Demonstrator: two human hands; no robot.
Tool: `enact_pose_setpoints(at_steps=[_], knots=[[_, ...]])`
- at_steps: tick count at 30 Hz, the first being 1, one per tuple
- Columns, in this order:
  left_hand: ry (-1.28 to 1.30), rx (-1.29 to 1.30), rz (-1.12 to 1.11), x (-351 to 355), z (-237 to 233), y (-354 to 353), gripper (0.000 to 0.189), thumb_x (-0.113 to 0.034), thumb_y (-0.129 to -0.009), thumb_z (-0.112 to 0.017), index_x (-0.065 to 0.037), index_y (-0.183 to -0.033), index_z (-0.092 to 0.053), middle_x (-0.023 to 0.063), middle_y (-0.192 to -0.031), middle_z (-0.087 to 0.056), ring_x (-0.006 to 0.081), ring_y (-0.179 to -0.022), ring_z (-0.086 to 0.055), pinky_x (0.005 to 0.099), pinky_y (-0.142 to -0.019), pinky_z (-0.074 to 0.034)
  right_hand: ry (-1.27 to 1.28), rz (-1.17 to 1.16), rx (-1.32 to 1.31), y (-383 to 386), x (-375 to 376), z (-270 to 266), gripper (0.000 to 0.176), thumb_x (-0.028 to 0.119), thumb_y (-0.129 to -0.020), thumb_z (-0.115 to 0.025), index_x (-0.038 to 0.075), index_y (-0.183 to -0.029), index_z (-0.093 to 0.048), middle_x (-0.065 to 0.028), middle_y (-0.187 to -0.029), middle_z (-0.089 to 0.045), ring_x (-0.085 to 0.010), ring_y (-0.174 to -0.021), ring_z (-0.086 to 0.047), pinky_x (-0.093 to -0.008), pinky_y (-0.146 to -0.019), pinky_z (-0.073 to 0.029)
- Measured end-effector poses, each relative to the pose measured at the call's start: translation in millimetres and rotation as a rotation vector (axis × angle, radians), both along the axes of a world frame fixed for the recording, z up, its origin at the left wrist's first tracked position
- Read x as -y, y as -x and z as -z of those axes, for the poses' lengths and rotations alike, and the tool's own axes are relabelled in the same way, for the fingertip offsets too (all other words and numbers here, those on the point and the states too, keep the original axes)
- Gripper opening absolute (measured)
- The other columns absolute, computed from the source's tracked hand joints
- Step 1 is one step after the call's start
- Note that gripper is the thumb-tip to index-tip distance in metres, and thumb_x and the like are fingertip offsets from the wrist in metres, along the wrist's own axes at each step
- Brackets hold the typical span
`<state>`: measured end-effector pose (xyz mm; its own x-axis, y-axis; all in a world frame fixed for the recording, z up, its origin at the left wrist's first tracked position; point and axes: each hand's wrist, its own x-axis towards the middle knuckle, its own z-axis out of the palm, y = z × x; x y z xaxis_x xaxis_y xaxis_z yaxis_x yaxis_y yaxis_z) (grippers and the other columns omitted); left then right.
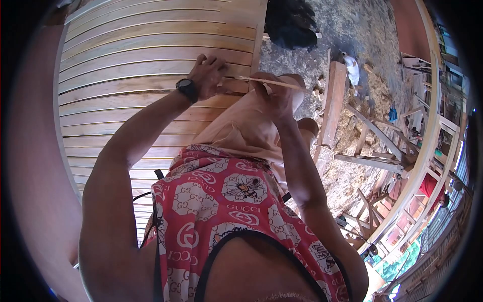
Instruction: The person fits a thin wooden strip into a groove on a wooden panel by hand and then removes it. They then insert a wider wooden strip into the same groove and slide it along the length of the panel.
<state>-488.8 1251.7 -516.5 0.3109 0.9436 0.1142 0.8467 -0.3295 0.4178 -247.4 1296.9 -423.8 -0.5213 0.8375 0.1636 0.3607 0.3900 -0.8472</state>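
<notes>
A thin, pale wooden strip (288, 83) is gripped in my right hand (274, 98), whose fingers are closed around it above my knee. Its left end reaches over a slatted wooden panel (151, 73), close to a gap between two slats. My left hand (208, 78) rests on this panel by that end of the strip. Its fingers are bent and apart, slightly blurred, and nothing shows in them. A black watch (187, 90) circles my left wrist. My legs are beside and partly over the panel's right edge.
A thick wooden beam (334, 100) stands right of my knees. Wood shavings (347, 171) and offcuts cover the floor, where a white animal (352, 70) lies. A dark heap (291, 24) is at the top. Wooden frames (427, 186) and a person in red (430, 190) are far right.
</notes>
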Motion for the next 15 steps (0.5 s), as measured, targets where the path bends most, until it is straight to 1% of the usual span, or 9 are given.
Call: enact_pose_setpoints(at_steps=[1,3,5,8,10,11,13,14,15], knots=[[-0.003,0.006,-0.005,0,0,0,0.075,-0.057,-0.077,-0.083,-0.008,-0.131,-0.066,0.0083,-0.129,-0.058,0.0294,-0.123,-0.051,0.0516,-0.106,-0.035,0.000,-0.001,0.000,1,0,0,0.019,0.001,-0.092,-0.076,0.000,-0.111,-0.075,-0.0124,-0.104,-0.078,-0.0191,-0.096,-0.074,-0.0324,-0.084,-0.057],[0.002,0.012,-0.012,0,0,-2,0.075,-0.057,-0.077,-0.083,-0.008,-0.131,-0.066,0.0080,-0.129,-0.058,0.0292,-0.123,-0.051,0.0517,-0.106,-0.035,-0.099,0.006,0.008,2,0,-1,0.017,0.002,-0.090,-0.076,0.000,-0.107,-0.075,-0.0179,-0.100,-0.078,-0.0328,-0.089,-0.078,-0.0383,-0.075,-0.059],[0.006,0.018,-0.020,0,1,-2,0.075,-0.057,-0.077,-0.082,-0.008,-0.131,-0.066,0.0077,-0.129,-0.058,0.0290,-0.123,-0.051,0.0519,-0.106,-0.035,-0.100,0.005,0.005,2,-1,0,0.019,0.002,-0.089,-0.076,0.000,-0.108,-0.075,-0.0183,-0.102,-0.078,-0.0344,-0.090,-0.077,-0.0392,-0.076,-0.059],[-0.031,-0.010,-0.003,-1,1,-2,0.074,-0.059,-0.079,-0.079,-0.005,-0.129,-0.066,0.0077,-0.126,-0.060,0.0283,-0.122,-0.052,0.0496,-0.106,-0.036,-0.101,0.015,0.012,1,-1,3,0.022,0.003,-0.088,-0.077,0.000,-0.110,-0.075,-0.0187,-0.104,-0.078,-0.0366,-0.093,-0.077,-0.0407,-0.078,-0.059],[0.023,0.006,-0.010,0,0,-2,0.073,-0.054,-0.077,-0.084,-0.008,-0.131,-0.067,0.0075,-0.131,-0.058,0.0284,-0.124,-0.050,0.0515,-0.107,-0.035,-0.096,0.024,0.022,0,-1,4,0.024,0.003,-0.088,-0.077,0.001,-0.111,-0.074,-0.0188,-0.103,-0.078,-0.0372,-0.094,-0.077,-0.0413,-0.079,-0.059],[0.024,0.005,-0.011,0,-1,-2,0.073,-0.054,-0.077,-0.084,-0.008,-0.131,-0.067,0.0075,-0.131,-0.058,0.0284,-0.124,-0.050,0.0515,-0.107,-0.035,-0.102,0.039,0.032,0,0,3,0.024,0.005,-0.088,-0.078,0.001,-0.112,-0.074,-0.0190,-0.103,-0.078,-0.0374,-0.095,-0.076,-0.0423,-0.079,-0.059],[0.089,0.028,-0.013,-1,-5,-4,0.067,-0.056,-0.081,-0.080,-0.011,-0.129,-0.068,0.0083,-0.132,-0.059,0.0302,-0.125,-0.050,0.0537,-0.108,-0.035,-0.110,0.052,0.038,-1,1,0,0.025,0.007,-0.088,-0.079,0.001,-0.112,-0.074,-0.0192,-0.102,-0.078,-0.0376,-0.096,-0.076,-0.0432,-0.078,-0.059],[0.085,0.022,-0.016,0,-8,-7,0.067,-0.056,-0.081,-0.080,-0.011,-0.129,-0.068,0.0083,-0.132,-0.059,0.0302,-0.125,-0.050,0.0537,-0.108,-0.035,-0.131,0.061,0.131,-3,4,-2,0.027,0.009,-0.088,-0.079,0.000,-0.114,-0.073,-0.0195,-0.102,-0.077,-0.0374,-0.095,-0.076,-0.0431,-0.078,-0.059],[0.191,-0.016,0.005,3,-13,-10,0.062,-0.055,-0.085,-0.076,-0.013,-0.129,-0.068,0.0088,-0.135,-0.059,0.0315,-0.126,-0.049,0.0563,-0.108,-0.035,-0.158,0.068,0.219,-3,4,-7,0.030,0.012,-0.089,-0.079,0.000,-0.115,-0.073,-0.0197,-0.102,-0.076,-0.0372,-0.094,-0.075,-0.0430,-0.079,-0.059]])
